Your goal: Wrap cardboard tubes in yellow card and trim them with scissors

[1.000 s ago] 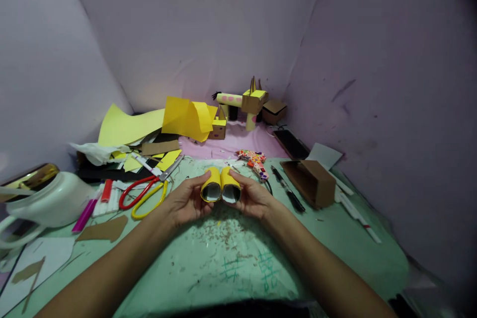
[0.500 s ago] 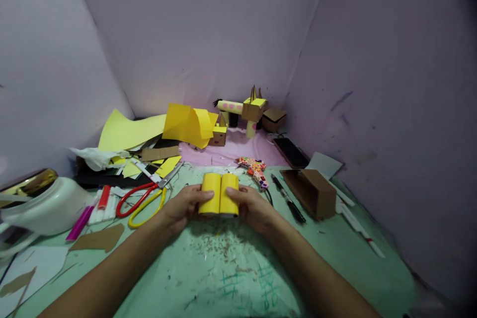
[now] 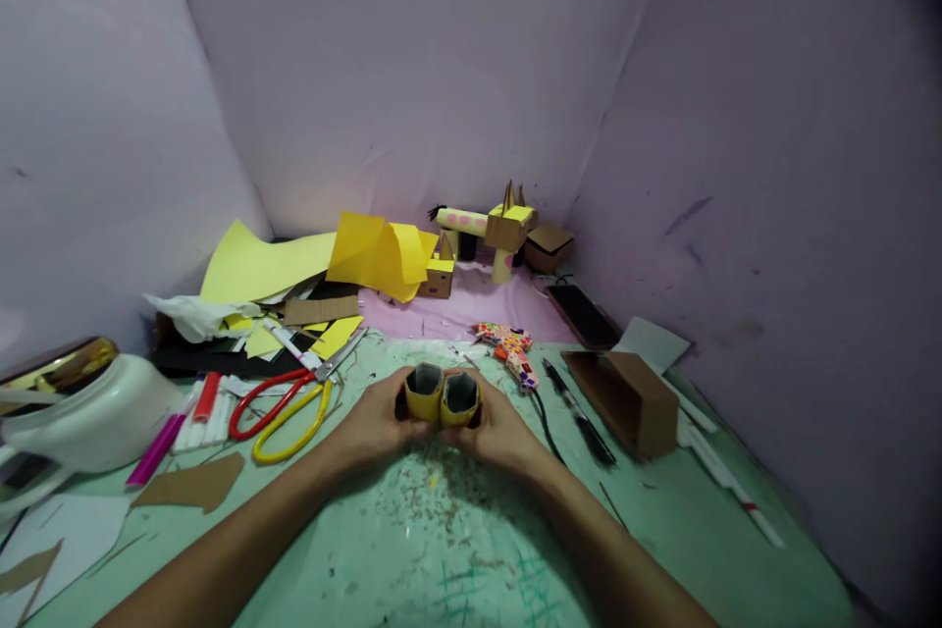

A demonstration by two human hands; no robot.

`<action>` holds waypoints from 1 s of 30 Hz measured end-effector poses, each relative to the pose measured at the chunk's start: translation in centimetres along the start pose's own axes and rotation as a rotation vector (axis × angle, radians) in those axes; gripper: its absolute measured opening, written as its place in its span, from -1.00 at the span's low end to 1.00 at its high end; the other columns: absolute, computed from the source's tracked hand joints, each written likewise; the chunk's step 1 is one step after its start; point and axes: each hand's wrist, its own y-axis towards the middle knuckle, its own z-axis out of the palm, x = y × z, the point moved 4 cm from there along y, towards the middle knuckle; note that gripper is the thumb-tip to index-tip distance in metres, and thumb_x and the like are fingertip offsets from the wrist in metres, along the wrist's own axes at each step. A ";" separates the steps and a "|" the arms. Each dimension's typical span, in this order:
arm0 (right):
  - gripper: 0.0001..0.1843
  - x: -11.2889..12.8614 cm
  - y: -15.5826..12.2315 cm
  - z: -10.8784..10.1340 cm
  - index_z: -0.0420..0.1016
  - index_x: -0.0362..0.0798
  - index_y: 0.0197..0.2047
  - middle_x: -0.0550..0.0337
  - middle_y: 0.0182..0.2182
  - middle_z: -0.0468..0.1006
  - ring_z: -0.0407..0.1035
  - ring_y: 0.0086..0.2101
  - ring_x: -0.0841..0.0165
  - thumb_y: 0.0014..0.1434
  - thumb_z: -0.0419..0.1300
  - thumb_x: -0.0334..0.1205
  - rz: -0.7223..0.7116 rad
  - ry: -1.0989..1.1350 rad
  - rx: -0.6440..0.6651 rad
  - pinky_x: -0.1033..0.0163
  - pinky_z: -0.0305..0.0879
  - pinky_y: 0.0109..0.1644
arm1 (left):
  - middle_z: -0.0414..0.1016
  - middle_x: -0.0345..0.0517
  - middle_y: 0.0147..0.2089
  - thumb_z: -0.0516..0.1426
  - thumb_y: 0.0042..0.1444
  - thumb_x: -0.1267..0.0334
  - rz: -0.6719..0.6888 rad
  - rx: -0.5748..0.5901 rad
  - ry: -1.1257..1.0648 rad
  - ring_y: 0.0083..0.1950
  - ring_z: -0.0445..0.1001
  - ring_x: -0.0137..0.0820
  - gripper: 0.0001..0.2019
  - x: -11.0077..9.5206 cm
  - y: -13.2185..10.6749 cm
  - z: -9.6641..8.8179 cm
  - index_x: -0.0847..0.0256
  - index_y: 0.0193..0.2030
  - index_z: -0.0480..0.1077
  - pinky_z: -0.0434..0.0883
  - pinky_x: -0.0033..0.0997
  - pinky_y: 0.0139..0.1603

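Two short yellow paper tubes (image 3: 442, 396) stand side by side, upright, on the green cutting mat (image 3: 471, 549), their dark open ends facing up. My left hand (image 3: 372, 427) wraps round the left tube and my right hand (image 3: 495, 430) wraps round the right one, pressing the pair together. Both hands rest on the mat, fingers curled.
Red and yellow scissors (image 3: 284, 396) lie left of my hands. A patterned glue gun (image 3: 509, 347), a black pen (image 3: 578, 412) and a brown cardboard box (image 3: 625, 399) lie to the right. Yellow paper sheets (image 3: 324, 260) and a cardboard giraffe model (image 3: 493, 231) sit at the back. A white jar (image 3: 80, 402) stands far left.
The tube pair was tipped from open ends facing me, to lying on its side, to standing upright on the mat with openings up. My hands lowered with it.
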 end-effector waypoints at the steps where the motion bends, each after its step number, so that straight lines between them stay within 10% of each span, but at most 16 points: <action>1: -0.35 0.2 0.0 0.0 0.39 0.00 -0.07 0.22 -0.22 0.50 0.37 -0.21 0.25 -0.31 0.39 -0.42 -0.002 -0.009 -0.011 0.17 0.28 -0.11 | 0.54 -0.06 -0.15 0.28 -0.29 0.32 0.009 0.014 0.004 -0.09 0.45 -0.15 -0.52 -0.1 0.0 -0.1 0.23 -0.11 0.41 0.34 -0.23 -0.04; 21: -0.62 1.1 -0.4 0.3 0.47 -0.05 -0.17 0.18 -0.31 0.55 0.40 -0.27 0.24 -0.14 0.32 -0.35 -0.031 0.008 -0.083 0.17 0.30 -0.15 | 0.50 -0.17 -0.33 0.23 -0.20 0.40 -0.034 -0.014 -0.003 -0.26 0.40 -0.29 -0.75 0.0 -0.1 0.1 0.23 -0.28 0.46 0.34 -0.39 -0.26; 30: -0.57 1.1 -0.3 -0.4 0.44 -0.01 -0.17 0.22 -0.31 0.53 0.38 -0.31 0.31 -0.12 0.42 -0.14 0.095 0.260 -0.232 0.24 0.32 -0.20 | 0.56 0.01 -0.16 0.30 -0.21 0.08 -0.102 -0.071 -0.246 -0.12 0.50 -0.12 -0.46 1.2 0.3 -0.6 0.27 -0.07 0.38 0.43 -0.23 -0.16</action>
